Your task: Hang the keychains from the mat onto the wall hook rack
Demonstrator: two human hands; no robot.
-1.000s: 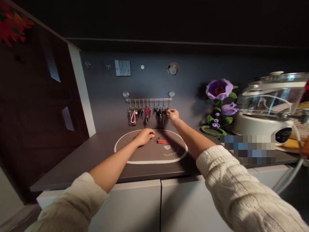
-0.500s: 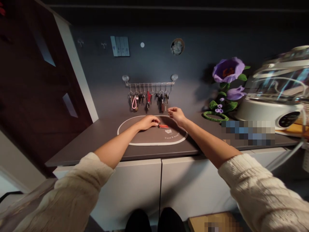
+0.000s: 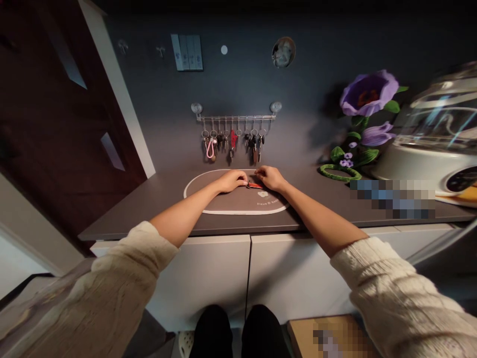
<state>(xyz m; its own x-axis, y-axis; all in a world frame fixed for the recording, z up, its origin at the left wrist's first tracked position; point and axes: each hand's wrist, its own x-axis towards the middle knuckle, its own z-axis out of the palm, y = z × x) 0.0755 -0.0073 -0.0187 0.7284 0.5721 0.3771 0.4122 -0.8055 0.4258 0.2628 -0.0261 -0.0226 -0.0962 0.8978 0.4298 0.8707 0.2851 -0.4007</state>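
Note:
A small red tag (image 3: 256,185), with a dark metal bit at its left end that looks like a key ring, lies over the oval brown mat (image 3: 219,203). My left hand (image 3: 231,181) is closed, its fingertips pinched at that metal end. My right hand (image 3: 272,178) hovers just behind and to the right of the tag, with fingers curled together; whether anything small is between them is hidden. Behind both hands, several key bunches (image 3: 233,141) hang from a clear hook rail (image 3: 236,118) on the wall.
To the right stand purple flowers with a green ring base (image 3: 341,172) and a cream appliance with a clear top (image 3: 428,154). A door frame (image 3: 115,89) bounds the left side. White cupboard doors (image 3: 201,278) lie below the counter's front edge, with a cardboard box (image 3: 309,338) on the floor.
My right hand has lowered from near the hanging keys towards the red tag, closing the gap to my left hand. The camera view has shifted slightly, and my left hand stays by the tag.

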